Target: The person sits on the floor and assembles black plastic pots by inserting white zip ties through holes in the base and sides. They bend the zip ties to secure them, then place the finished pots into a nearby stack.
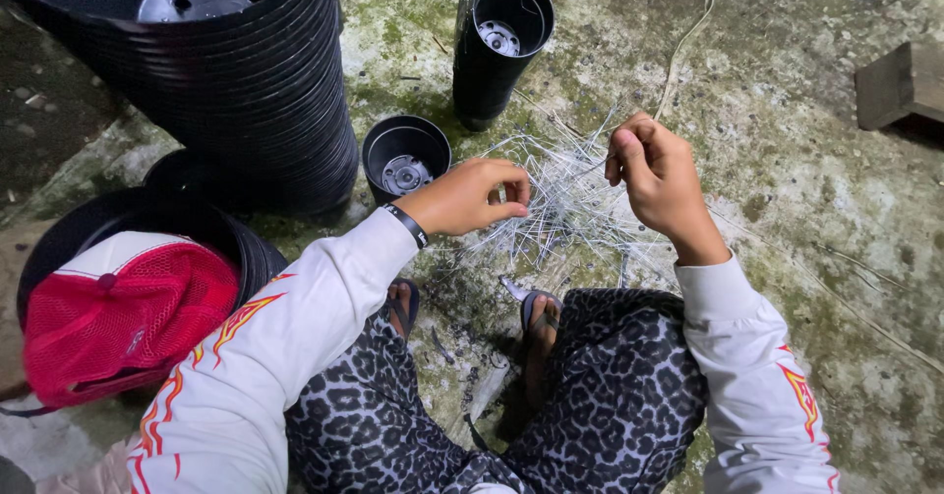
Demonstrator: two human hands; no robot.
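**Hands picking thin wires from a pile, pots waiting around**

Right, head view, the only one: person squats on a mossy, stained concrete floor (787, 160), knees in leopard-print trousers, white long sleeves w/ red-orange flame print. Both hands work over a loose heap of thin pale wire strands (565, 204) spread on the floor just in front of the feet.

Left hand (472, 197): fingers curled, thumb & forefinger pinched on one or a few strands at the heap's left edge; black band on that wrist. Right hand (657, 174): raised a bit above the heap, fingers clenched round a thin strand or small bunch. How many, can't tell, too fine.

Around: small single black plastic pot (405, 157) just left of the left hand, upright, no wire seen on it. Narrow stack of black plastic pots (499, 47) beyond the heap, also upright. Tall wide stack of big black pots (236, 81) at upper left. Red-and-white mesh cap (128, 312) sits in another black pot at lower left. Wooden block (900, 83) far right, well apart.

Progress, as a judgement: early or mid-way. Heap looks big, strands tangled, only a few in the hands. Nothing finished or wired shows; pots near the hands look untouched, so most sorting seems left.
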